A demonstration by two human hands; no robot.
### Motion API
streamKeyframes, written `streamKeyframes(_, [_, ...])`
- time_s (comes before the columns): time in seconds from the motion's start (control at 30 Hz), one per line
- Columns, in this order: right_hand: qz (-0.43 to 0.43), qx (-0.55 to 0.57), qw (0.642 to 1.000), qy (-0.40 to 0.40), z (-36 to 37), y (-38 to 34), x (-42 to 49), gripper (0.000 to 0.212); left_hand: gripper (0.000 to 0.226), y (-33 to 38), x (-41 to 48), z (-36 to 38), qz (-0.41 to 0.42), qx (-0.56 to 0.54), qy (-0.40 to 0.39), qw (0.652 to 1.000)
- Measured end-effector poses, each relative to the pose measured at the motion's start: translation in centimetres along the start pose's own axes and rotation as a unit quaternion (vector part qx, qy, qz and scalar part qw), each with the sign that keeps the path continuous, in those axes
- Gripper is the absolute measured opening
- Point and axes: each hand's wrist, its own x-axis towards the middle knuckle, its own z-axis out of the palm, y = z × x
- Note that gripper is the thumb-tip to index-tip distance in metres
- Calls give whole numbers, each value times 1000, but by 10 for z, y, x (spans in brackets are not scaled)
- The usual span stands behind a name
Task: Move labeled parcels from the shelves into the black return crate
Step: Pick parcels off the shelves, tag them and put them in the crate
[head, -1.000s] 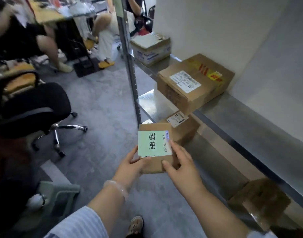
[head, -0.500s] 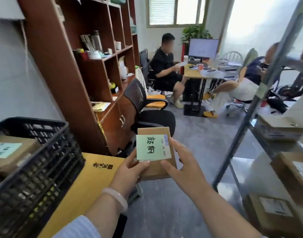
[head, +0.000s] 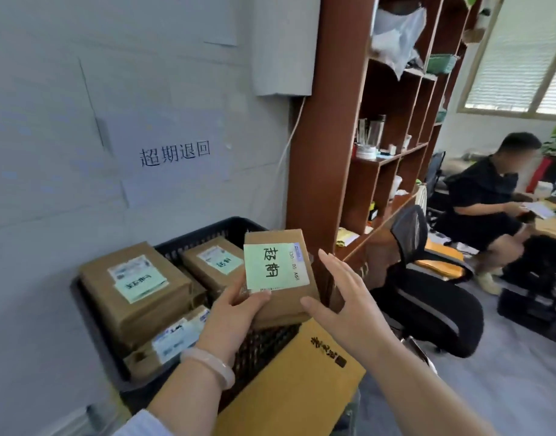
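Head view. The small brown cardboard parcel (head: pixel 280 278) was held flat-face up over the right rim of the black plastic lattice crate (head: pixel 91 309). Its long axis ran away from the person, the far end leaning slightly toward the crate's back wall.

The parcel was a shallow rectangular box. A pale green paper label (head: pixel 272 267) covered most of its upper face, with two large handwritten black characters reading upright and a line of small printed code along the edge farthest from the crate's middle.

The left hand (head: pixel 235 313) pinched the near corner, thumb on the label's lower edge and fingers underneath. A pale bangle (head: pixel 207 366) sat on that wrist. The right hand (head: pixel 342 297) was spread with fingers straight, just beside the parcel on the side away from the crate. Whether its thumb touched the box could not be told.

Inside the crate lay a large labelled brown box (head: pixel 135 287) on the left, a second labelled box (head: pixel 213 262) toward the back and a smaller one (head: pixel 173 338) toward the near wall. The crate stood on a yellow tabletop (head: pixel 289 388).

Half a second earlier both hands gripped the parcel well to the right of the crate. Since then it had come over the rim and the right hand had let go.
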Motion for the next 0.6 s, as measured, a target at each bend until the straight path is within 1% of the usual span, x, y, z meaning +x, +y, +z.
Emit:
streamKeyframes(0.17, [-10, 17, 999, -38, 37, -15, 31, 80, 58, 8, 30, -38, -14, -26, 37, 999])
streamKeyframes(0.33, [-15, 23, 997, -72, 60, -19, 63, 80, 62, 11, 58, -63, -22, -21, 76, 997])
streamKeyframes(0.47, [-43, 28, 996, -76, 71, -13, 96, 79, 59, 5, 83, -61, -35, -17, 98, 994])
streamKeyframes(0.6, [-30, 48, 994, -95, 74, 8, 130, 79, 61, 5, 114, -53, -57, -32, 131, 989])
